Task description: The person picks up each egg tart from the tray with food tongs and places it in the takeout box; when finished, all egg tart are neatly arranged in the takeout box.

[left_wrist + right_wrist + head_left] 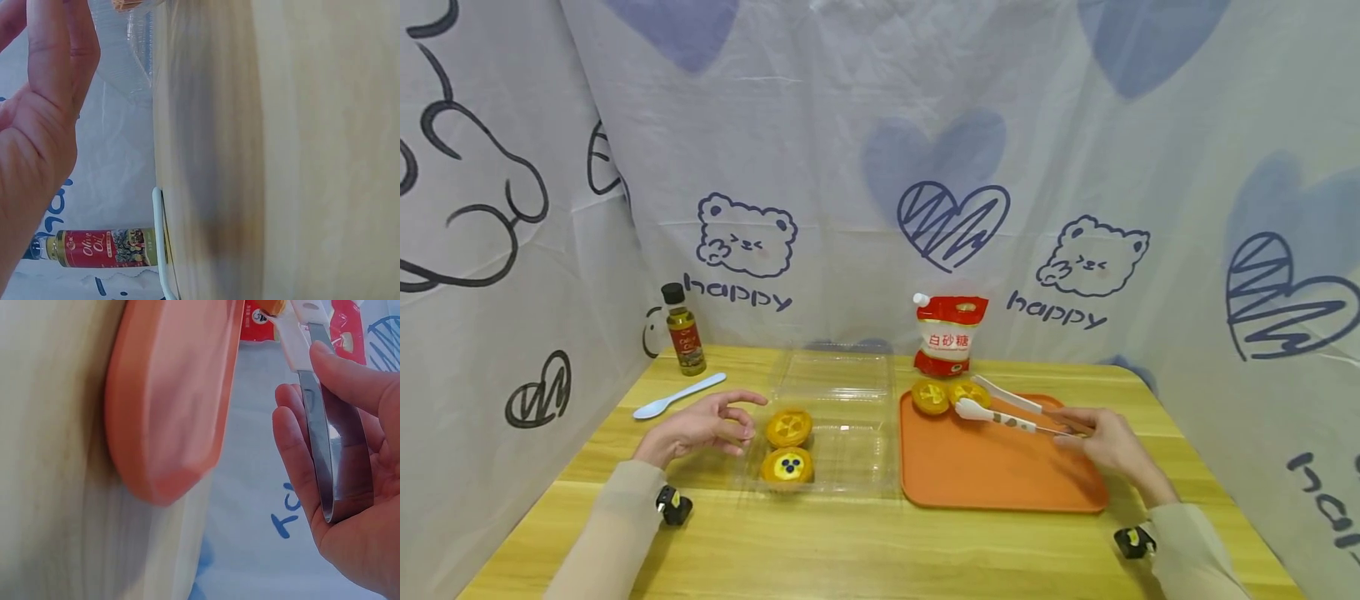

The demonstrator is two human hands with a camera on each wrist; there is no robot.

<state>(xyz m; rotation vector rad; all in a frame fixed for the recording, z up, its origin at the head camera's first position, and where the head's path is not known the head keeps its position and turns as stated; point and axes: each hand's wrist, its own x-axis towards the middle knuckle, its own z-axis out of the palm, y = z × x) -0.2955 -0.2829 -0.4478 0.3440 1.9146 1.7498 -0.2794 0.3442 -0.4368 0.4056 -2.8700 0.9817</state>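
My right hand [1108, 442] holds metal tongs [350, 450] with white tips, thumb on one arm and fingers along the other. The spread tips reach over the orange tray [1000, 475], on either side of an egg tart [967, 391] at its back edge. Another tart [930, 398] lies just left of it. My left hand [707, 423] hovers with loosely bent fingers at the left side of a clear plastic box [859, 477], holding nothing. In the box's left half sit a plain-topped tart [789, 427] and one with dark berries [787, 466].
Behind the tray stands a red and white sugar pouch [951, 337]. An olive oil bottle [685, 337] and a pale blue spoon [679, 396] are at the back left. The box's raised lid [831, 373] leans toward the printed curtain [842, 208].
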